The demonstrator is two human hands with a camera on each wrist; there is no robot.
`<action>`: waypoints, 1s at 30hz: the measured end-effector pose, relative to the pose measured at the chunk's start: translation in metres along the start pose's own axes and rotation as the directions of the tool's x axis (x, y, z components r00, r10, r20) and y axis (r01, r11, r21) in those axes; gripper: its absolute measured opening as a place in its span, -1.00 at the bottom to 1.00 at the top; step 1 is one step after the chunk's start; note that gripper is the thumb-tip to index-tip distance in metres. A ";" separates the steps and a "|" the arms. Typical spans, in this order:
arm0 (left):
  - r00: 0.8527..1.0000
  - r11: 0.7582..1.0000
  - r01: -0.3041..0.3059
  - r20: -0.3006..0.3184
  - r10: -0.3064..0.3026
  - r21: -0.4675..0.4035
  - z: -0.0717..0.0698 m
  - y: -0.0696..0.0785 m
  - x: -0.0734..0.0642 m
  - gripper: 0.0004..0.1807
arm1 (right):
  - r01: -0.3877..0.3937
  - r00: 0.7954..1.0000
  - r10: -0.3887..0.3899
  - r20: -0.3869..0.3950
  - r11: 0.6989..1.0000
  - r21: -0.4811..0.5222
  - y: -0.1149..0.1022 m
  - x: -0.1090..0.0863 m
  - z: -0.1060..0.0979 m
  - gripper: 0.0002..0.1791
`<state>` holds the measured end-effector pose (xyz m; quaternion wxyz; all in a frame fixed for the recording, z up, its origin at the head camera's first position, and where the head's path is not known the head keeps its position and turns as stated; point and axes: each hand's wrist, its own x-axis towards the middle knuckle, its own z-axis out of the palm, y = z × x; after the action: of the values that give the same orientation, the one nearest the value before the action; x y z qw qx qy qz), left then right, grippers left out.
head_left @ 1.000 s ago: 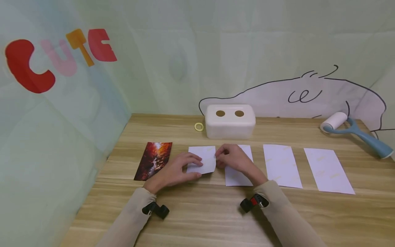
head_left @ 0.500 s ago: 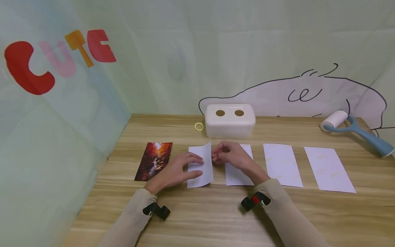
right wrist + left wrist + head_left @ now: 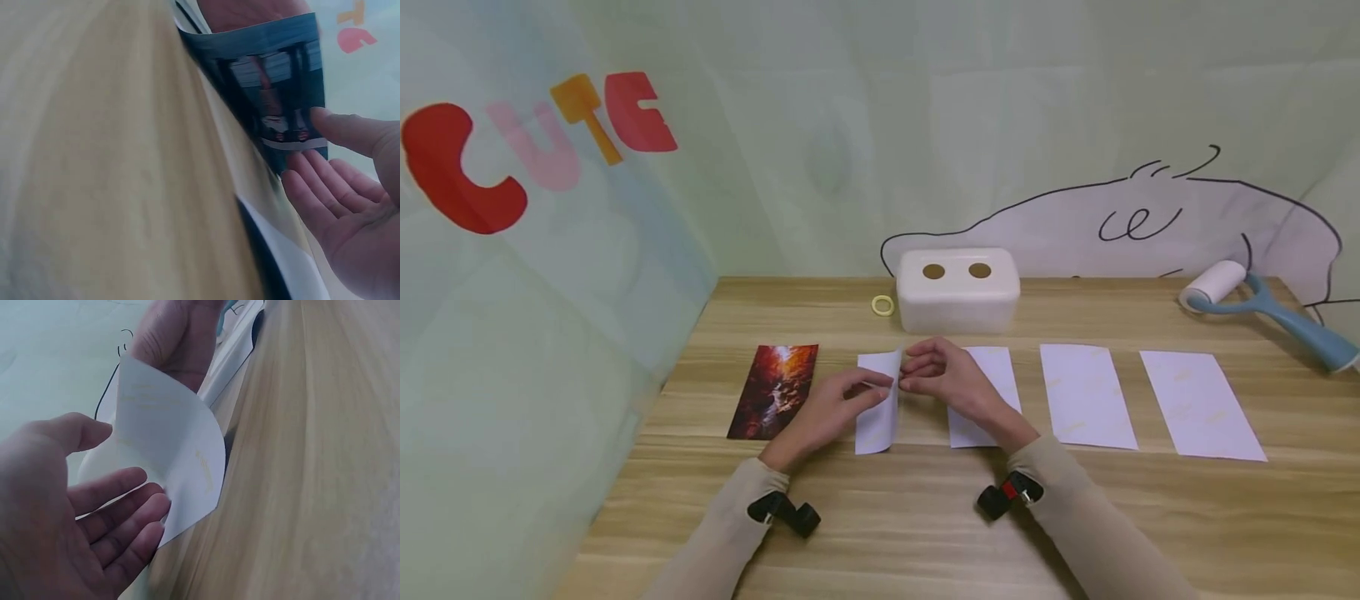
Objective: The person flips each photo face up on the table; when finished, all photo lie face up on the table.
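Observation:
A photo print (image 3: 874,417) lies white back up, its right side bent upward between my two hands. My left hand (image 3: 838,406) is on its white side, thumb apart from the fingers, which touch the white back (image 3: 169,431) in the left wrist view. On the picture side, my right hand (image 3: 951,379) has its thumb and fingertips at the edge of the print (image 3: 275,87), without a closed grip. The right wrist view shows a dark blue picture there. A second print (image 3: 775,387), orange and dark red, lies face up to the left.
Several face-down white sheets lie in a row, with one (image 3: 992,392) partly under my right forearm, then another (image 3: 1088,396) and a third (image 3: 1202,404). Behind stand a white box (image 3: 958,300) with two holes, a yellow ring (image 3: 882,306) and a lint roller (image 3: 1262,304).
The print's right side was folded leftward, then swung up to stand almost on edge. My right hand has opened out slightly, and my left fingers have come to the raised part.

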<state>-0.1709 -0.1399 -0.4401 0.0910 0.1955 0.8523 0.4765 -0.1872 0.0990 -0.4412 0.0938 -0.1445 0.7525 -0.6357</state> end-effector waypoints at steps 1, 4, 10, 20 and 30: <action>1.000 1.000 0.012 -0.005 -0.012 -0.013 0.000 0.000 0.000 -0.67 | 0.000 1.000 0.000 -0.003 1.000 -0.007 0.001 0.000 0.001 -0.50; 0.999 0.998 0.042 -0.018 -0.043 -0.045 0.000 0.000 -0.001 -0.66 | 0.002 1.000 -0.002 0.006 1.000 -0.027 0.002 0.001 0.005 -0.51; 0.993 0.988 0.101 -0.052 -0.108 -0.115 0.002 0.002 0.001 -0.58 | 0.050 0.998 -0.047 0.050 0.996 -0.071 0.004 0.002 0.007 -0.49; 0.975 0.974 0.125 -0.158 -0.156 -0.189 0.010 0.005 0.004 -0.68 | 0.083 0.995 -0.076 0.069 0.991 -0.101 0.004 -0.001 0.012 -0.47; 0.966 0.973 0.147 -0.184 -0.180 -0.180 0.009 0.005 0.004 -0.75 | 0.080 0.994 -0.073 0.075 0.992 -0.093 0.001 -0.001 0.015 -0.47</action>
<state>-0.1707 -0.1289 -0.4406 0.0601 0.0673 0.8282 0.5531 -0.1811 0.0857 -0.4450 0.0893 -0.2003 0.7723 -0.5962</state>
